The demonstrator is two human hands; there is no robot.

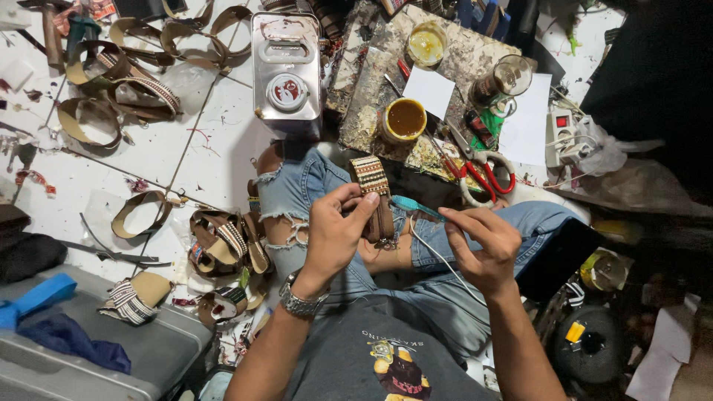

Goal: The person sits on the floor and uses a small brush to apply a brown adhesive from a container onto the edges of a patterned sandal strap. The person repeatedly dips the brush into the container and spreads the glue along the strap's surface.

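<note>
Two hands: left hand (336, 232) grips strap (373, 194).

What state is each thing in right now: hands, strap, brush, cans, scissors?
Left hand: closed on the woven strap, held upright.
Right hand: pinching the teal brush, tip next to the strap.
Amber glue can: open, uncovered.
Yellow can: open.
Square metal tin: capped, handle flat.
Red-handled scissors: lying on the board, blades closed.
Finished straps: piled loose on the floor.
</note>
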